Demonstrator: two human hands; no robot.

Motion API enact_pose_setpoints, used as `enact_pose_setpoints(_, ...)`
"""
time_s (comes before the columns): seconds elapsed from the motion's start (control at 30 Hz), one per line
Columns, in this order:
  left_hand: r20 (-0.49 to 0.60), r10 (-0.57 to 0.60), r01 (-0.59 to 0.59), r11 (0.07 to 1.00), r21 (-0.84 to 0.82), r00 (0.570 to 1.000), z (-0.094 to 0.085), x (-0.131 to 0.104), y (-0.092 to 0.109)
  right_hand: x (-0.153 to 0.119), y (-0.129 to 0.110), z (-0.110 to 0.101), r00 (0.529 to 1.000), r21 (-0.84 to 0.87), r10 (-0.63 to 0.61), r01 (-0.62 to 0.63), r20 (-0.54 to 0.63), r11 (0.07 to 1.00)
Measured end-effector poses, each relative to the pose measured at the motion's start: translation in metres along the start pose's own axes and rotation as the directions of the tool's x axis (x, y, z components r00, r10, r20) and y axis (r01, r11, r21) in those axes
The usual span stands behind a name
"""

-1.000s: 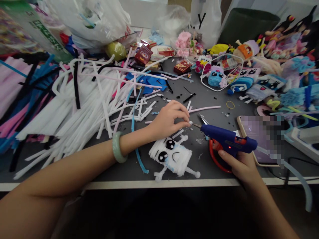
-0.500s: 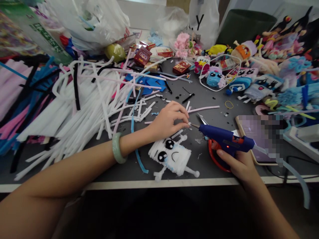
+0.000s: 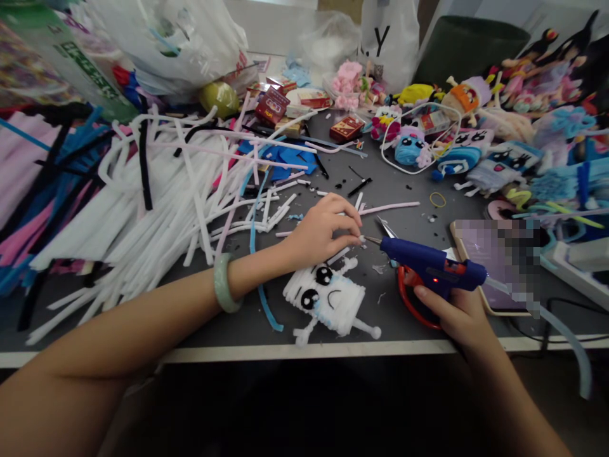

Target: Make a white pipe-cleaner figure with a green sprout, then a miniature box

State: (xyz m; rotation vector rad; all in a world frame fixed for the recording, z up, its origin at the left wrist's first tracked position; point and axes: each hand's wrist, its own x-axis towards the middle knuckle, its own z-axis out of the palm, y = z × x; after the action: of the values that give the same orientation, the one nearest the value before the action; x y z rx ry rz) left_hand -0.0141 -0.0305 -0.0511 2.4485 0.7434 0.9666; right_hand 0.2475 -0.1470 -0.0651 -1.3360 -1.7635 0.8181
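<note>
My right hand (image 3: 459,314) grips a blue hot glue gun (image 3: 428,263) with a small red light lit on its side. A clear glue stick (image 3: 566,339) curves out of its back. My left hand (image 3: 328,230) pinches a small white piece (image 3: 362,239) between thumb and fingers, right at the gun's metal nozzle; the piece is too small to make out fully. Below that hand lies a white pipe-cleaner doll (image 3: 333,299) with big black eyes, a frown and blue tear marks. Scissors with red handles (image 3: 410,304) lie partly hidden under the glue gun.
White pipe cleaners (image 3: 137,216) lie heaped at the left. A phone (image 3: 495,266) rests beside the right hand, near a white power strip (image 3: 578,263). Finished dolls (image 3: 499,168) crowd the back right. Small red boxes (image 3: 347,128) and plastic bags (image 3: 181,51) stand behind.
Almost nothing differs. Both hands, the glue gun and the doll keep their places, with the nozzle still at the small white piece.
</note>
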Motion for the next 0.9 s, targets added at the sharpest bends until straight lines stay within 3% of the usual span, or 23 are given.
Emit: enact_pose_setpoints(0.9,-0.017,0.002,-0.002,1.0,-0.015,1.0,0.0002,0.0006,0.0003,0.0003,0.0037,0.001,0.999,-0.043,-0.051,0.052,0.01,0.998)
